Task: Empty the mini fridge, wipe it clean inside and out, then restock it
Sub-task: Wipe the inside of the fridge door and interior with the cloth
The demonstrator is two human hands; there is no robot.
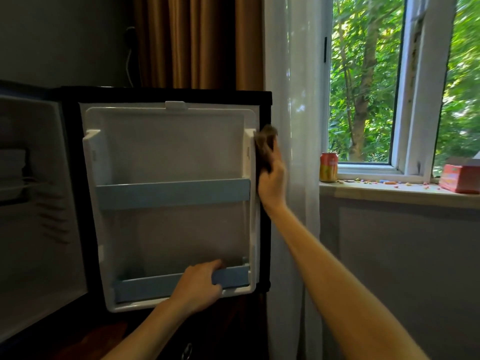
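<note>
Pressing brown cloth (265, 146) clutched in right hand (272, 184) against right edge of open mini fridge door (171, 152) while gripping lower blue door rail (145, 287) with curled left hand (200, 285).

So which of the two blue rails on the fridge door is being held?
The lower rail: the left hand grips its right part, while the upper rail goes untouched.

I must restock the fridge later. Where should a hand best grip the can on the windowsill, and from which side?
Probably wrap the can round its middle, coming from the room side: it stands upright, the window frame is behind it and the curtain hangs at its left.
</note>
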